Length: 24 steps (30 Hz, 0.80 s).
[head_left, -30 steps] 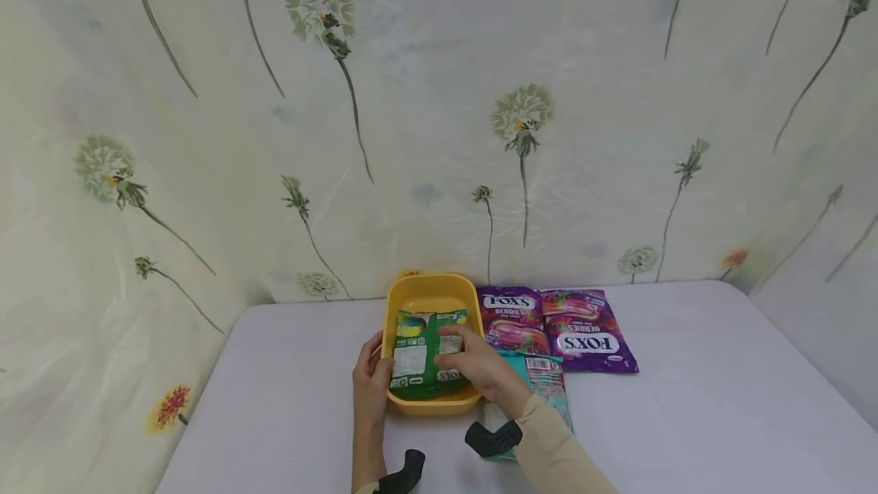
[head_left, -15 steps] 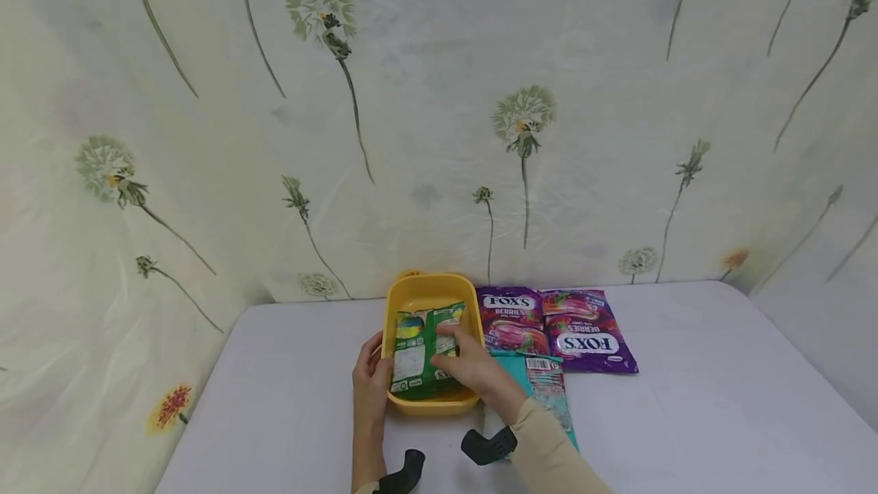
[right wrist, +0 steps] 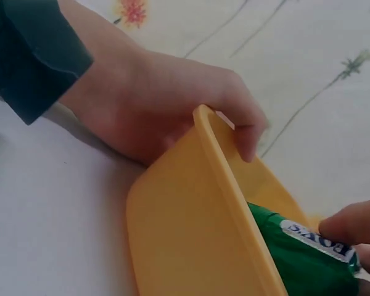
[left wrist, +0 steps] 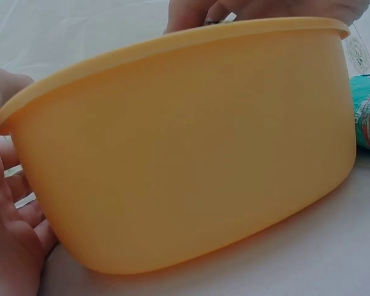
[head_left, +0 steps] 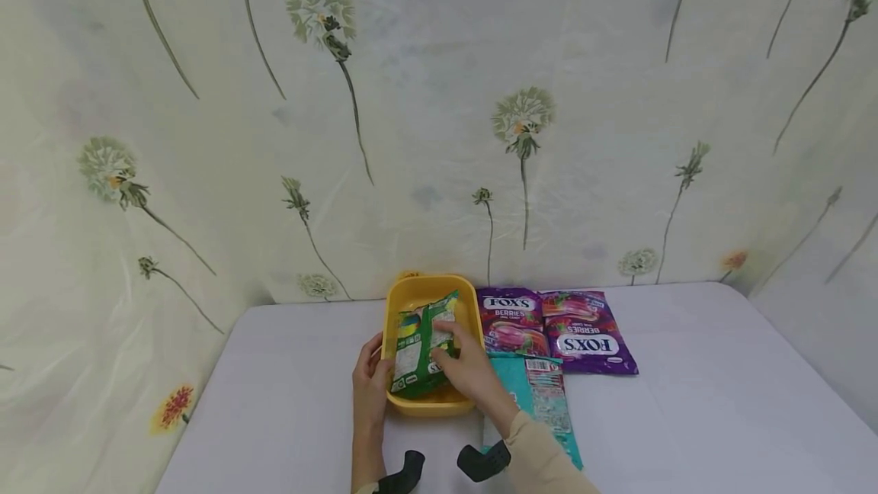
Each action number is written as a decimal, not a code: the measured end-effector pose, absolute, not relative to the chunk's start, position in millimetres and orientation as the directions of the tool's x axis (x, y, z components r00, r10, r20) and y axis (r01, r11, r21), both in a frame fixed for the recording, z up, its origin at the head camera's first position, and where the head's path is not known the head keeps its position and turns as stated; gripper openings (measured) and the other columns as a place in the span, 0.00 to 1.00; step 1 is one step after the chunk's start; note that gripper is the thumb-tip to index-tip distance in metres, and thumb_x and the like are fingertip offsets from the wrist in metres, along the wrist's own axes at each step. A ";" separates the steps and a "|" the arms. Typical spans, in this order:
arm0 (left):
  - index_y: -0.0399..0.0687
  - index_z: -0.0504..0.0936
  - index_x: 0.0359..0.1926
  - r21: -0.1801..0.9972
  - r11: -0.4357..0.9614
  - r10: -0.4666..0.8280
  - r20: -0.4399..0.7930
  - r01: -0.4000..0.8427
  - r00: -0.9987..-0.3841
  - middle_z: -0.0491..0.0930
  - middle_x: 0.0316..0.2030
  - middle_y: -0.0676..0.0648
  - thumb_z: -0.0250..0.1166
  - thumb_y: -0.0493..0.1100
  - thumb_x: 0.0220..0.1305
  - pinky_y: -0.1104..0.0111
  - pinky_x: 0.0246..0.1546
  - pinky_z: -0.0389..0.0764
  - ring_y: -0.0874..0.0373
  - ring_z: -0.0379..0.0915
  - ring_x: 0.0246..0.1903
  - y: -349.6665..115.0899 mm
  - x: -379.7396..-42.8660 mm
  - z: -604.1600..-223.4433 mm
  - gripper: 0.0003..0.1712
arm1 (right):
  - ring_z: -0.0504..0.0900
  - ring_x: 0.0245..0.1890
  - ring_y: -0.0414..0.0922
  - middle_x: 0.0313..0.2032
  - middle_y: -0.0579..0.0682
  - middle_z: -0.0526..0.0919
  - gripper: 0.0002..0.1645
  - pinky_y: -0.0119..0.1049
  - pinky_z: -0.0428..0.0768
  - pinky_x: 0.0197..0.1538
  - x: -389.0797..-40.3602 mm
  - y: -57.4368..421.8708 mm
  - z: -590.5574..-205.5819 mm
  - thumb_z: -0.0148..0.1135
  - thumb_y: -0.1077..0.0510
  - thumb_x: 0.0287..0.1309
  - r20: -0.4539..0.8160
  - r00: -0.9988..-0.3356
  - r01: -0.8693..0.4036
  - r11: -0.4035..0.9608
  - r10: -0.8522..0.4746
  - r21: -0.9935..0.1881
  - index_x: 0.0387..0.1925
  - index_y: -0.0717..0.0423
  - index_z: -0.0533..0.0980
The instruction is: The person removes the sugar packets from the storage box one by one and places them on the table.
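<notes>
In the head view a yellow plastic tub (head_left: 439, 408) stands on the table with a green candy bag (head_left: 410, 360) in it, its right side tilted up. My left hand (head_left: 370, 387) holds the tub's left side; in the right wrist view its thumb hooks over the rim. My right hand (head_left: 473, 372) reaches over the tub and grips the bag's right edge. Fox's lettering shows on the green bag (right wrist: 302, 246) in the right wrist view, beside my fingers (right wrist: 351, 225). From the left wrist, the tub's wall (left wrist: 191, 148) hides the bag.
Two purple Fox's Berries candy bags (head_left: 511, 319) (head_left: 590, 334) lie flat to the tub's right. A teal bag (head_left: 549, 395) lies nearer, partly under my right forearm. Behind the table (head_left: 295, 402) hangs a floral cloth (head_left: 425, 136).
The green bag has turned counter-clockwise and tilted inside the tub, its right side higher. My right hand has moved slightly left with it, uncovering more of the teal bag. My left hand stays put.
</notes>
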State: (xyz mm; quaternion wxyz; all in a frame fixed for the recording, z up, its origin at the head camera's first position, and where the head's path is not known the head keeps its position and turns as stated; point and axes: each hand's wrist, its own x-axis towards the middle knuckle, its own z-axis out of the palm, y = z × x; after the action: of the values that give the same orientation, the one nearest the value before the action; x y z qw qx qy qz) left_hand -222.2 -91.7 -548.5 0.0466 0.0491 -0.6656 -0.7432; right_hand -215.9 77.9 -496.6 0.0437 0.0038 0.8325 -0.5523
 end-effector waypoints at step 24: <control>0.58 0.71 0.61 0.999 -0.050 -0.188 -0.001 0.009 -0.982 0.72 0.60 0.50 0.53 0.39 0.62 0.61 0.58 0.74 0.55 0.71 0.58 -88.8 -229.3 -563.0 0.25 | 0.79 0.50 0.54 0.63 0.51 0.68 0.24 0.40 0.84 0.41 -203.2 76.4 -489.0 0.54 0.59 0.63 0.016 -0.997 -0.010 0.081 0.081 -0.997 0.61 0.40 0.69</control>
State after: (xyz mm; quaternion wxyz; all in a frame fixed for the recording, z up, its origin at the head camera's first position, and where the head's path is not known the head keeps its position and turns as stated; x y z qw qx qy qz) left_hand -229.3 -88.8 -563.0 0.0681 0.0652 -0.6857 -0.7218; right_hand -203.2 76.4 -489.0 -0.0334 0.0242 0.7345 -0.6774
